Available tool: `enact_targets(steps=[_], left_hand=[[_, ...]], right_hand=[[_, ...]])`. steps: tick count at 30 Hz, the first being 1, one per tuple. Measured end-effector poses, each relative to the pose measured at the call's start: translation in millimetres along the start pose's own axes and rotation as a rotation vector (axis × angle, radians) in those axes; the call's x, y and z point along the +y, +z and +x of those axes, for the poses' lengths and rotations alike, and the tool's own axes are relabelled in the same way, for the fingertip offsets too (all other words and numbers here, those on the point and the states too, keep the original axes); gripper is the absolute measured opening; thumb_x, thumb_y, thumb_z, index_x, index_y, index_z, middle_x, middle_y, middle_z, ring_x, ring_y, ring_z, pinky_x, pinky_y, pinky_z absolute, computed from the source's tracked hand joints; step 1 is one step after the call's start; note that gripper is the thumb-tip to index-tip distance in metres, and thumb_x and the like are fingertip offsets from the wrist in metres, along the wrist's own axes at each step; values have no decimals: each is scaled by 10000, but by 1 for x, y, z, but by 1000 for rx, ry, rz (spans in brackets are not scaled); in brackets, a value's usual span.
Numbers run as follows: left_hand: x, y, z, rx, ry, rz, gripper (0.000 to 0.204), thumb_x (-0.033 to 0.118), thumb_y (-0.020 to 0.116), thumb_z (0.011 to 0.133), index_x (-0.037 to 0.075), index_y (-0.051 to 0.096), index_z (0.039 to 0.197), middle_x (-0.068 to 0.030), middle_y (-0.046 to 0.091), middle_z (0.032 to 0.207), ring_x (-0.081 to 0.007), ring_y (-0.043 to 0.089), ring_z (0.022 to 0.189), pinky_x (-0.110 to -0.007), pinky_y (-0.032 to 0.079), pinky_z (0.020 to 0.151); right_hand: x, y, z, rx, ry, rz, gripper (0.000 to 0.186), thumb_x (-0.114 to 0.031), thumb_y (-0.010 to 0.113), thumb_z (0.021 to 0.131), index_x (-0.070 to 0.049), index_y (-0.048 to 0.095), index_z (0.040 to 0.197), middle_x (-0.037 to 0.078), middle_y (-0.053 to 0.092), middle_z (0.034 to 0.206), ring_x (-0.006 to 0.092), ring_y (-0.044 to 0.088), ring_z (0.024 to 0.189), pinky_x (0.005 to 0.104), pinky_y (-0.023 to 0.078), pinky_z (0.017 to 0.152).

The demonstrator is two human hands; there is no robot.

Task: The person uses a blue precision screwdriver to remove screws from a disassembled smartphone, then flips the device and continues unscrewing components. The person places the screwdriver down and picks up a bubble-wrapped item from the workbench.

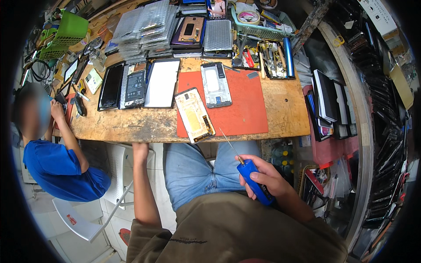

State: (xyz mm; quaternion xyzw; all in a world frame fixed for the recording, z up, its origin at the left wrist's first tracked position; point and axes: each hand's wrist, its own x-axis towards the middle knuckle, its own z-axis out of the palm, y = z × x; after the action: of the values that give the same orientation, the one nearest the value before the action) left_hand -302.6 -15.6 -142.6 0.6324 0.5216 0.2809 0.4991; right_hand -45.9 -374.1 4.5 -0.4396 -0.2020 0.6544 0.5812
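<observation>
The right hand is gripping a blue-handled screwdriver over the lap, fingers wrapped tight round the handle, its thin shaft pointing up toward the near edge of the wooden workbench. The left hand is reaching under that near edge, so whether its fingers are open or closed cannot be told. An opened phone is lying on the red mat, overhanging the near edge, with a phone frame lying farther back.
</observation>
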Motion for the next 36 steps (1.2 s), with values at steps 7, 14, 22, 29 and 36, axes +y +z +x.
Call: enact_targets(steps=[7,14,22,29,36], left_hand=[[82,61,-103,-545,-98,-245,353,324,621,1064,-13,727,1074,-110,765,927,-130,689,783,-270,521,712],[128,95,-124,-215,-159,-510,326,318,614,1070,17,716,994,-83,735,774,-116,656,566,-232,486,535],[125,75,-120,-261,9,-388,218,213,603,1078,7,672,1065,-66,722,851,-102,659,624,-222,482,554],[128,14,-114,-270,40,-349,275,200,565,1086,-41,662,1175,-83,740,928,-116,661,742,-250,503,649],[122,-13,-117,-131,5,-504,262,190,561,1070,-43,666,1132,-90,738,905,-123,657,707,-250,496,629]], right_hand=[[14,2,8,84,-81,-90,671,-152,612,1019,-18,286,1590,146,605,1063,152,657,720,285,553,613],[14,0,9,98,-77,-175,672,-132,642,1003,-30,308,1578,133,609,1060,130,652,725,284,554,614],[12,2,4,147,-123,-142,669,-127,653,992,-19,324,1564,103,617,1034,114,641,707,277,551,612],[-25,-2,43,236,-365,-413,570,-76,672,946,-3,416,1449,112,670,1022,119,656,712,301,542,614],[-44,18,133,202,-351,-853,592,-154,702,879,-16,462,1402,213,691,1042,292,725,790,435,563,709]])
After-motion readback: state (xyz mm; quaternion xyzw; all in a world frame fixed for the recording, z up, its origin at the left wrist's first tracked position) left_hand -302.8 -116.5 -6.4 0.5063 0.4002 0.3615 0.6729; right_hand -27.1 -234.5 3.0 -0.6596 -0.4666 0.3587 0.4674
